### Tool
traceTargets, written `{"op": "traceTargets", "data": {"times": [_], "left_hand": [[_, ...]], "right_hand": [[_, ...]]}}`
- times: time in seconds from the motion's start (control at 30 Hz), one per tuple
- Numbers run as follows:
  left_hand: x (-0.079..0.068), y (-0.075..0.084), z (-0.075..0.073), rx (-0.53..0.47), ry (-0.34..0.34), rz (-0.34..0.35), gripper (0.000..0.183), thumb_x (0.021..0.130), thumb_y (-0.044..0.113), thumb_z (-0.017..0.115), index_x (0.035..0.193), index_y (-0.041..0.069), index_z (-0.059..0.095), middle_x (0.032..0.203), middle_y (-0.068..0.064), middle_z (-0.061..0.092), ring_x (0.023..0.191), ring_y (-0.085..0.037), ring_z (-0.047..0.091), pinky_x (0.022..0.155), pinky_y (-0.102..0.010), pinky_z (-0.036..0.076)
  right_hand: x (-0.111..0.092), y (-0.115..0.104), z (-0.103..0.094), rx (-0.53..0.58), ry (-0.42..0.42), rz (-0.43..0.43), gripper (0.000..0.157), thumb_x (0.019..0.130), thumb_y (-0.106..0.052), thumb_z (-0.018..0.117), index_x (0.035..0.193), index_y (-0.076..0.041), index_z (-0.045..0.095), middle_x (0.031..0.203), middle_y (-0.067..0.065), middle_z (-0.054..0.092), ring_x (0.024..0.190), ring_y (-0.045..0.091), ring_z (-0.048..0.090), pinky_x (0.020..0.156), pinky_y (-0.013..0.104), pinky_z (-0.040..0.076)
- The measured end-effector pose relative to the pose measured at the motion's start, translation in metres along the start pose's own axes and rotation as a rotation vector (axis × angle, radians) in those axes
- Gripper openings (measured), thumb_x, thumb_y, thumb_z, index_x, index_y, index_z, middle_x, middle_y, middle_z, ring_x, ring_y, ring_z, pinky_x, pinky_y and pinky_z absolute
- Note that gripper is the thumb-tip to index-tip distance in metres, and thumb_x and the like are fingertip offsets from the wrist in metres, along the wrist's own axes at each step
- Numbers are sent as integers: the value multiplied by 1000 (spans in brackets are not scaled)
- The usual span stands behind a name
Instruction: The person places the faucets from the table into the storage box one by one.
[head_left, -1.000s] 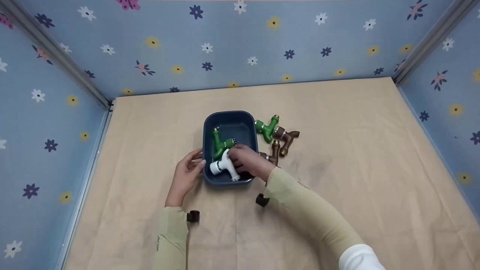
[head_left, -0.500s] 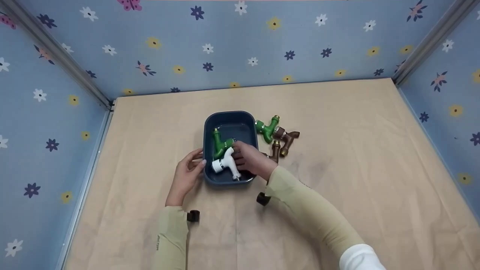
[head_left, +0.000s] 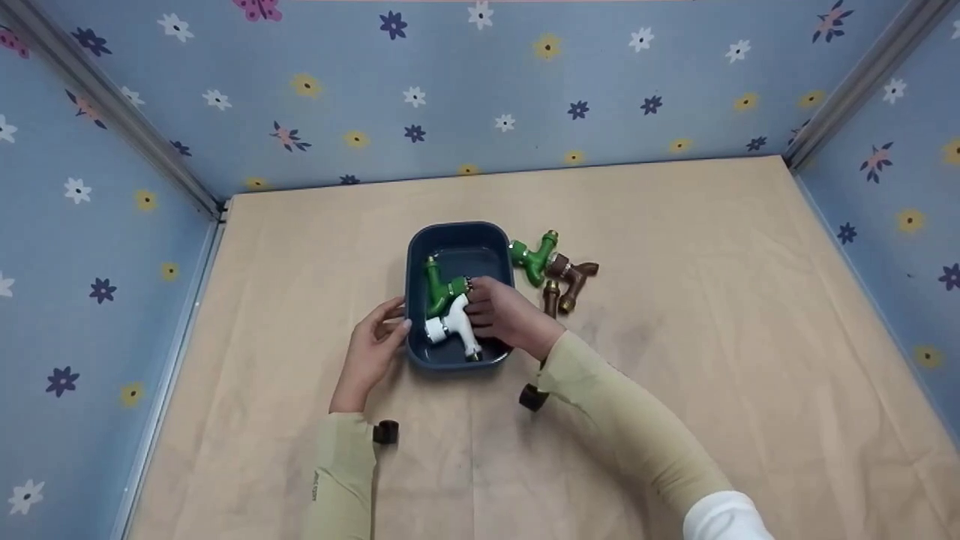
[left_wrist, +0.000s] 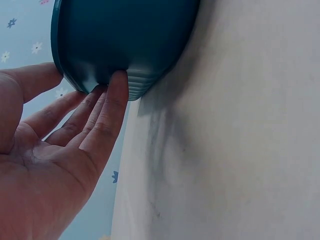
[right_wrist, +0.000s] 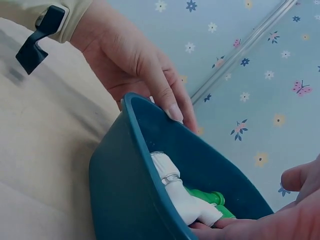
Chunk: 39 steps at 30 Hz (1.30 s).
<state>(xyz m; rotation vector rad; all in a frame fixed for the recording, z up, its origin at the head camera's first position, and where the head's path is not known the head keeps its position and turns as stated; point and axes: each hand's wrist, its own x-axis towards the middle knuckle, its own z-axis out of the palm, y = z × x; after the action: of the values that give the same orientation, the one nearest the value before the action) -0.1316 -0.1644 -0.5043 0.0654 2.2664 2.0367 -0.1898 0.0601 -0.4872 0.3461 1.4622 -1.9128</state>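
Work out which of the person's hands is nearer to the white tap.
Right. The right hand is over the blue container, close beside the white tap; the left hand touches the container's outer left side, with its wall in between.

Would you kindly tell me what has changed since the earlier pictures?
The right hand has loosened its grip on the white tap and drawn slightly to the right. The tap has shifted a little rightward within the blue bin. The left hand stays at the bin's side, and the bin and the green tap in it lie as before.
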Motion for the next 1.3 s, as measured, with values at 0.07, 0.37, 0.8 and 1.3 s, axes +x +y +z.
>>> {"op": "traceTargets", "data": {"times": [0.07, 0.37, 0.8, 1.3], "left_hand": [[-1, 2, 0, 4, -1, -3, 45, 95, -1, 56, 137, -10, 43, 126, -35, 49, 108, -48, 53, 78, -33, 53], [0, -1, -1, 4, -5, -17, 45, 95, 2, 57, 138, -7, 44, 127, -32, 49, 111, -46, 53, 77, -32, 53], [0, -1, 1, 12, 6, -34, 45, 95, 3, 57, 137, -6, 45, 127, -31, 50, 109, -45, 55, 78, -34, 53], [0, -1, 2, 5, 13, -23, 46, 95, 2, 58, 138, -7, 44, 126, -29, 52, 108, -44, 56, 76, -27, 53]], "right_hand": [[-2, 0, -1, 7, -5, -5, 60, 99, -34, 42, 142, 6, 33, 141, 24, 36, 131, 38, 35, 106, 47, 33], [-12, -1, -6, 3, -36, -28, 58, 99, -33, 41, 141, 7, 35, 141, 26, 38, 131, 38, 37, 106, 48, 32], [-27, 3, -18, 54, -127, -68, 55, 100, -28, 36, 141, 10, 31, 143, 29, 34, 131, 41, 36, 107, 49, 31], [-48, 8, -40, 123, -284, -135, 47, 100, -19, 39, 135, 12, 37, 136, 32, 44, 125, 43, 45, 102, 46, 39]]}}
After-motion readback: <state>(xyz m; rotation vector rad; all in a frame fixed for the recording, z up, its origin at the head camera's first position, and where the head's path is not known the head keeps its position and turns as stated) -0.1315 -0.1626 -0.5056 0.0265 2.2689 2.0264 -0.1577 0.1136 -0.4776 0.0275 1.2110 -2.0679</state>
